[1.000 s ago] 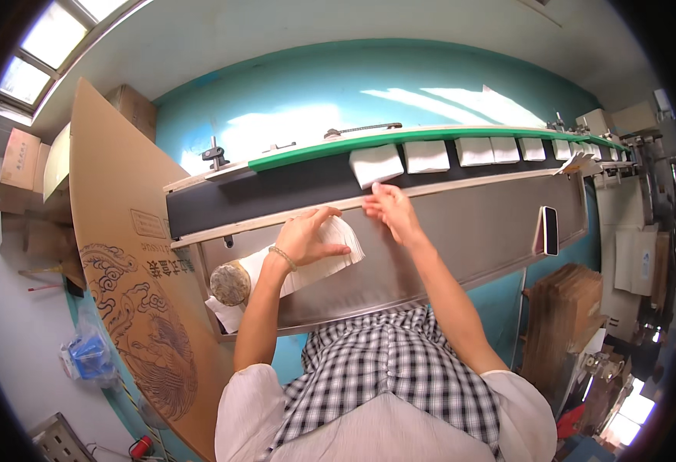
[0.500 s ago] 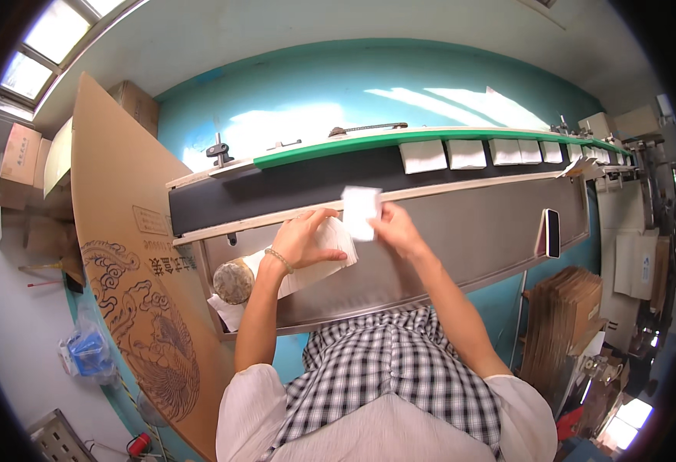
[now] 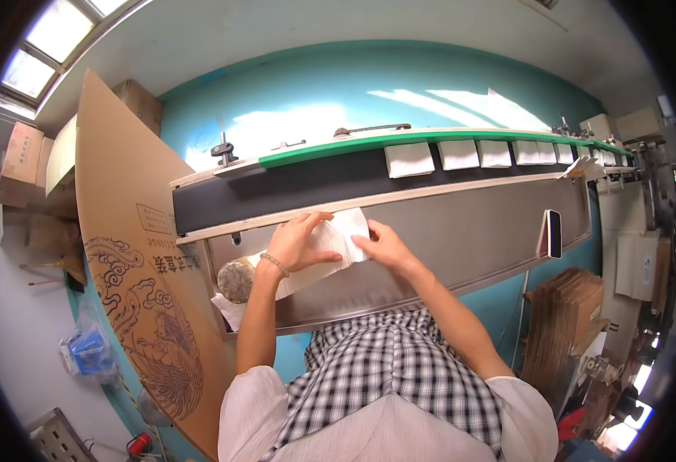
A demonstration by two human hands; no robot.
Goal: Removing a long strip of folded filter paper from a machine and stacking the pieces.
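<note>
Both hands close on a stack of white tissue packs (image 3: 330,250) lying on the steel worktable (image 3: 461,239), just below the black conveyor belt (image 3: 291,189). The stack's long axis runs slantwise, from its upper end by the belt's near edge down toward a round roll (image 3: 235,280) at the table's left end. The left hand (image 3: 299,242) lies over the upper part of the stack, fingers spread and curled onto it; the right hand (image 3: 384,246) presses the stack's right-hand end with fingers together, thumb side against the top pack. Half a second ago the right hand held a single pack raised above the stack; now that pack lies flat on the top end, and both hands sit lower. On the belt, the row of white packs (image 3: 476,154) has shifted rightward, away from the hands. A phone (image 3: 553,233) stands well to the right of the grip.
</note>
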